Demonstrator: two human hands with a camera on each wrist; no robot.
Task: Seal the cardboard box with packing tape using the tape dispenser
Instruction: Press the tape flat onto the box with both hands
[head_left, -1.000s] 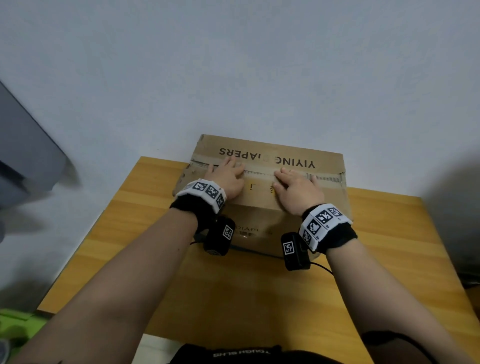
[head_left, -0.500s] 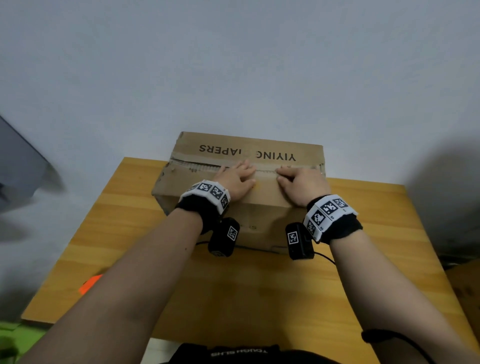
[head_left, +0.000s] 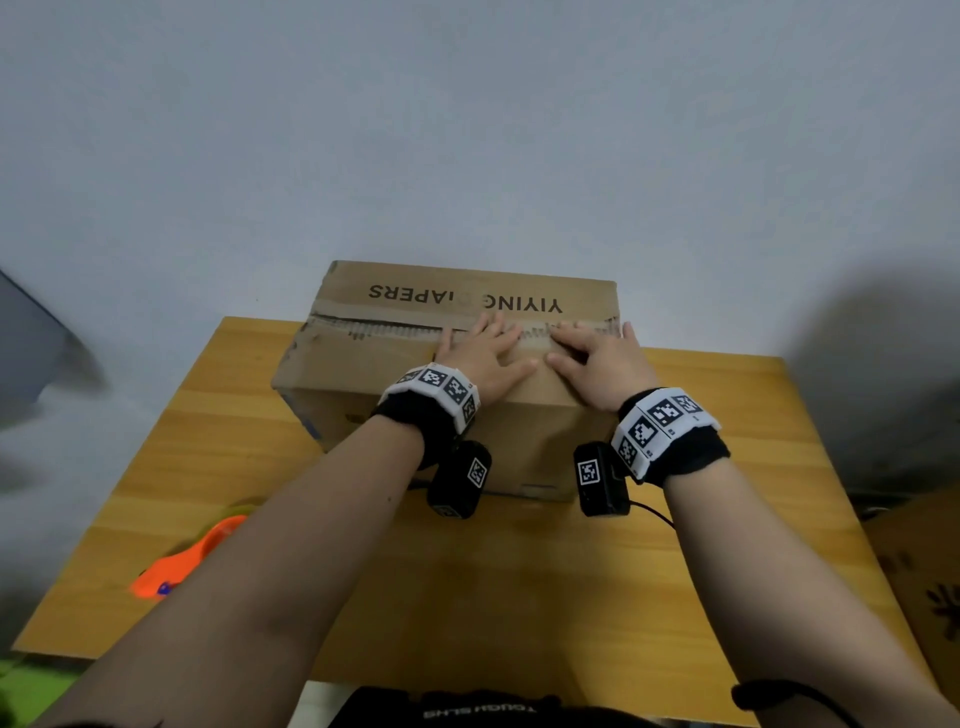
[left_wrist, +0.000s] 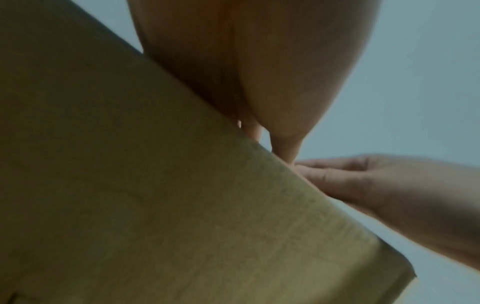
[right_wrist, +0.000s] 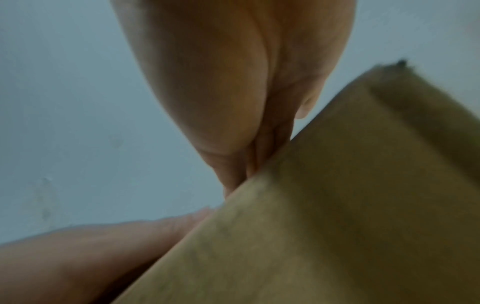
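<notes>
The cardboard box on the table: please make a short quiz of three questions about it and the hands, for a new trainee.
1. True or false: both hands press flat on top of the cardboard box.
2. Which thing lies on the wooden table near its left edge? A) an orange tool B) scissors C) a marker
3. Fill in: the fingertips of the left hand and the right hand reach the ______ between the two top flaps.

Key
1. True: the fingers lie straight and hold nothing.
2. A: the orange tool lies untouched, partly hidden by the left arm; it is too blurred to say if it is the tape dispenser.
3. seam
</notes>
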